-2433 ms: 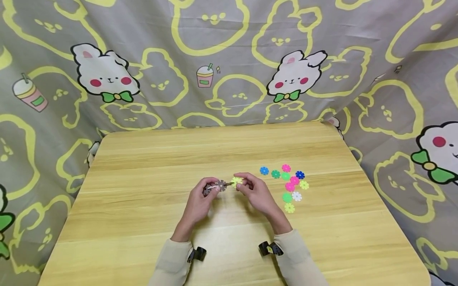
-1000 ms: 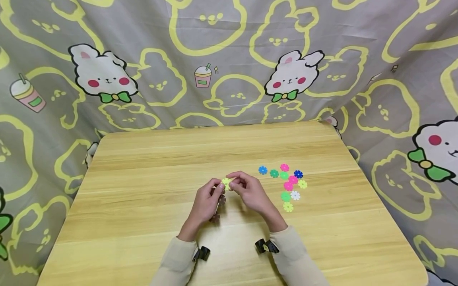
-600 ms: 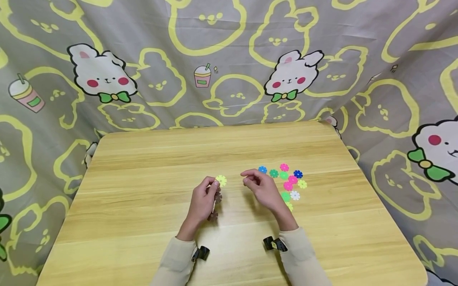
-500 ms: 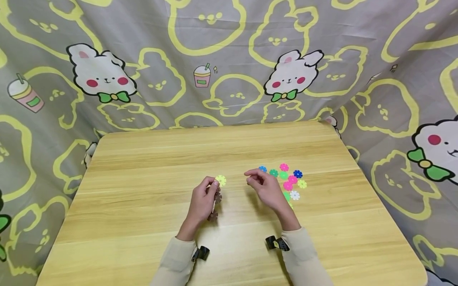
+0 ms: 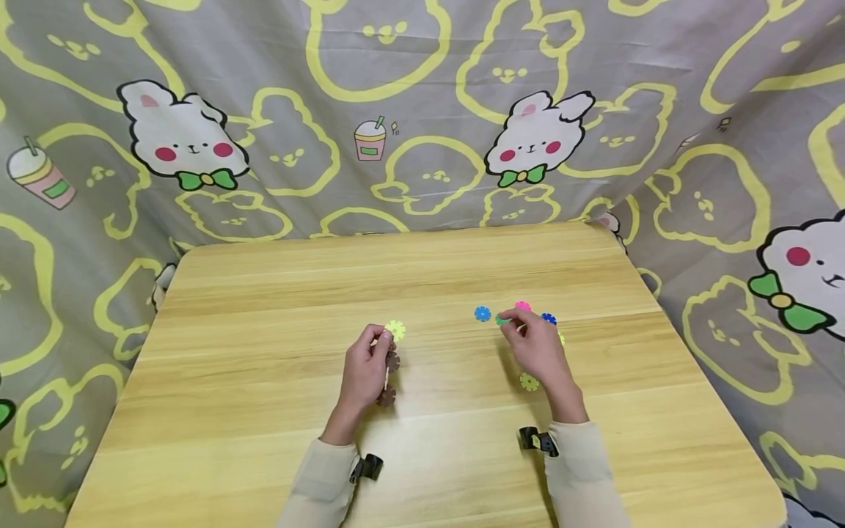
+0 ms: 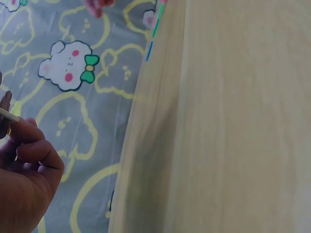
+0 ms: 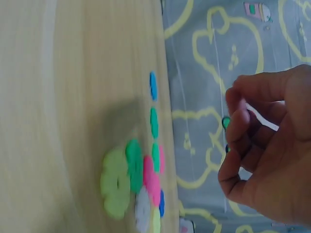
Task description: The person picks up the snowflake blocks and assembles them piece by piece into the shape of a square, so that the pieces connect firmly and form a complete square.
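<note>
Yellow and upright, a snowflake disc (image 5: 396, 330) stands at the fingertips of the left hand (image 5: 363, 370), with brown snowflake discs (image 5: 393, 362) in line below it; thumb and fingers pinch this group (a thin pale edge shows beside the brown) above the wooden bench (image 5: 264, 315). The right hand (image 5: 538, 348), fingers loosely bent and holding nothing visible, hovers over scattered flat pieces, among them a blue snowflake disc (image 5: 483, 314) and a pink snowflake disc (image 5: 523, 306), partly hidden.
</note>
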Demonstrator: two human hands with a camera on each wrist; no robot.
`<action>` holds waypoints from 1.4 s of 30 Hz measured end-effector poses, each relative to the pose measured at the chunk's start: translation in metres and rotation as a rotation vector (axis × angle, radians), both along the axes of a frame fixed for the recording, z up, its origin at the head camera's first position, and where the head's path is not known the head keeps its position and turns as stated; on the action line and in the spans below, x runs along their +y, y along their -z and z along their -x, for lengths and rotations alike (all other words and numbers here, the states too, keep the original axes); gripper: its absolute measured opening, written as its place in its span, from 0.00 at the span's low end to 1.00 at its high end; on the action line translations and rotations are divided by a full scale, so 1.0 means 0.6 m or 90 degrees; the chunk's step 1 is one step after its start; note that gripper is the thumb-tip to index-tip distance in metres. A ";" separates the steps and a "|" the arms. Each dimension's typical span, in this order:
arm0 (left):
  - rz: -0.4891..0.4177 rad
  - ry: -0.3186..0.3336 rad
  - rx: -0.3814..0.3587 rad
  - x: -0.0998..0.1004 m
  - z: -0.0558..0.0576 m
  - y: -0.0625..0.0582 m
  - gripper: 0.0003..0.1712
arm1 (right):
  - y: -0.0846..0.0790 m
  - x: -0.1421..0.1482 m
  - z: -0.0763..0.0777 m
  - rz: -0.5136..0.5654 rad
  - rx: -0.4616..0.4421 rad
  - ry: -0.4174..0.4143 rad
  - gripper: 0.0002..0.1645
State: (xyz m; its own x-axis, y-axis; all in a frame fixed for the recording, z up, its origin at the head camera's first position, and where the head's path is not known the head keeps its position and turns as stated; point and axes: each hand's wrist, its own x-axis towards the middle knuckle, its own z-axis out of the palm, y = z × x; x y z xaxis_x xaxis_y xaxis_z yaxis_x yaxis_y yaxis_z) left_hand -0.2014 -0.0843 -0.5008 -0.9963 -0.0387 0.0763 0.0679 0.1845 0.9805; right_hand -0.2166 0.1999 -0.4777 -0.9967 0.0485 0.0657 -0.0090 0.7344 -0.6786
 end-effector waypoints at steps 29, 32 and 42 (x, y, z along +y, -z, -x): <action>-0.027 -0.009 -0.037 -0.009 0.001 0.002 0.12 | 0.034 0.060 -0.019 -0.150 -0.169 -0.035 0.16; -0.031 -0.007 -0.039 -0.009 0.003 0.004 0.13 | 0.038 0.063 -0.020 -0.153 -0.169 -0.048 0.17; -0.020 -0.005 -0.037 -0.006 0.001 0.003 0.11 | 0.043 0.064 -0.019 -0.161 -0.177 -0.046 0.17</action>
State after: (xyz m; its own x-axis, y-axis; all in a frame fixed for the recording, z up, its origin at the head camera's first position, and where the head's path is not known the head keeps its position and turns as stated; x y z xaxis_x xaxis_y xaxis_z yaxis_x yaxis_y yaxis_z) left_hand -0.2022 -0.0880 -0.5026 -0.9987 -0.0472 0.0171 0.0097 0.1540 0.9880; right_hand -0.2054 0.2386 -0.5033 -0.9785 -0.0051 -0.2064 0.0923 0.8835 -0.4593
